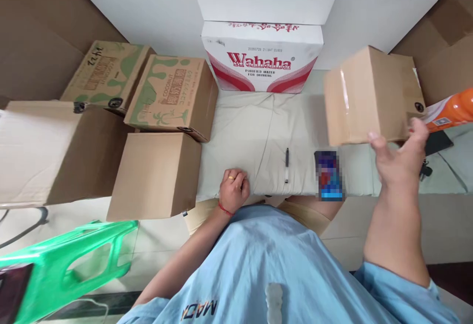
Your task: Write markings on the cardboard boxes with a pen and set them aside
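Note:
My right hand point(401, 154) grips a plain brown cardboard box point(354, 100) from its near side, thumb at the lower edge and fingers farther right. The box is slightly blurred, and most of its underside is hidden. Just past those fingers is an orange bottle point(453, 110), cut off by the right edge of the view. My left hand point(234, 188) rests at the table's near edge, fingers curled in, with a ring and a red wrist string. A black pen point(287, 165) and a phone with a blurred-out screen point(328, 176) lie on the cloth between my hands.
Several cardboard boxes point(172, 95) are grouped on the left, one open-looking box point(153, 174) jutting over the near edge. A white-and-red water carton point(264, 60) stands at the back of the cloth-covered table point(254, 132). A green plastic stool point(74, 260) is at lower left. Keys point(425, 169) lie at right.

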The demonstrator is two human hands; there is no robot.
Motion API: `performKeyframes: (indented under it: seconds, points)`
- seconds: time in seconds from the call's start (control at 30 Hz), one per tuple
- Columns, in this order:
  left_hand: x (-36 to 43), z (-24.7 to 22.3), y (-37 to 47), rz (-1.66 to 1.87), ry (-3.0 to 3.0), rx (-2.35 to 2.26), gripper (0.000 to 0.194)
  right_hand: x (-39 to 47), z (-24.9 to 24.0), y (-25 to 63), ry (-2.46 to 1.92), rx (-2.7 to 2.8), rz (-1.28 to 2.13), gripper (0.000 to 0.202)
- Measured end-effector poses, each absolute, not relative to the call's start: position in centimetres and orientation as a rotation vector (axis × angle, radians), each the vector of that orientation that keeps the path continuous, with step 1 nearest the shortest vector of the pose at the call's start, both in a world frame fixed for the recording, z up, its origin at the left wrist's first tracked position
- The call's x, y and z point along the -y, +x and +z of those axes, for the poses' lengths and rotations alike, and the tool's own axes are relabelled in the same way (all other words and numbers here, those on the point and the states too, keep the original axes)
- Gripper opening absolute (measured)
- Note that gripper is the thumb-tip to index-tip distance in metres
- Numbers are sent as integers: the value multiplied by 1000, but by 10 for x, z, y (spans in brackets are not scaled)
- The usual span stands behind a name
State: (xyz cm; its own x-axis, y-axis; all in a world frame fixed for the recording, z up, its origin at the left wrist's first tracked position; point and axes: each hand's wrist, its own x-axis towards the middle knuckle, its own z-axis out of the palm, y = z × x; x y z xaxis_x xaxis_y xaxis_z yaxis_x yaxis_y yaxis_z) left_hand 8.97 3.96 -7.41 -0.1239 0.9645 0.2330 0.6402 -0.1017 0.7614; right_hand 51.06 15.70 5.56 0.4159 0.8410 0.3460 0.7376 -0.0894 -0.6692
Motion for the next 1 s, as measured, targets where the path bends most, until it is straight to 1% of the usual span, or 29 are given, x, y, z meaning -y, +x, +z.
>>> performKeyframes:
  seconds: [0.03, 0.1, 0.13, 0.17, 0.23, 0.3, 0.37, 0.4, 0.43, 0.5, 0.57, 0.63, 0.7, 0.8, 0.87, 0.93, 1.0]
  points:
    - [-38, -74, 89, 1116, 1732, -1767, 8, -136, 60, 496, -1735, 1381, 342, 118]
    - [-36, -72, 86, 1167, 1678, -1752, 12, -98, 65, 457, -1543, 1385, 799, 119]
    - [-36, -71, 85, 1198, 1642, -1750, 14, -84, 66, 434, -1487, 1402, 939, 118]
    - [-36, -71, 84, 1234, 1599, -1755, 17, -72, 66, 411, -1459, 1442, 997, 116]
    - [-36, -71, 81, 1317, 1487, -1781, 24, -58, 63, 369, -1484, 1548, 957, 116]
    - [-35, -73, 79, 1406, 1344, -1816, 33, -53, 55, 339, -1519, 1646, 813, 127]
    - [-33, -73, 76, 1466, 1204, -1835, 38, -49, 45, 321, -1479, 1757, 761, 132]
    - [-31, -72, 75, 1480, 1145, -1833, 40, -47, 40, 317, -1439, 1808, 778, 131]
    - [-28, -70, 74, 1485, 1096, -1820, 42, -45, 36, 315, -1406, 1839, 812, 126]
    - [-22, -64, 71, 1476, 1017, -1760, 48, -39, 27, 316, -1389, 1815, 892, 110]
    - [-17, -56, 70, 1460, 958, -1662, 58, -35, 20, 320, -1434, 1685, 973, 88]
    - [-14, -48, 69, 1444, 915, -1560, 69, -34, 15, 324, -1478, 1549, 1072, 75]
    - [-14, -41, 68, 1427, 896, -1444, 72, -36, 12, 326, -1501, 1459, 1168, 72]
    - [-18, -29, 65, 1342, 978, -1324, 67, -45, 12, 328, -1535, 1408, 1224, 74]
    - [-21, -21, 64, 1248, 1109, -1329, 68, -53, 14, 330, -1565, 1428, 1208, 75]
    - [-21, -12, 64, 1191, 1292, -1354, 68, -58, 17, 333, -1558, 1429, 1223, 71]
    - [-19, -3, 65, 1201, 1533, -1357, 69, -60, 19, 338, -1495, 1345, 1299, 63]
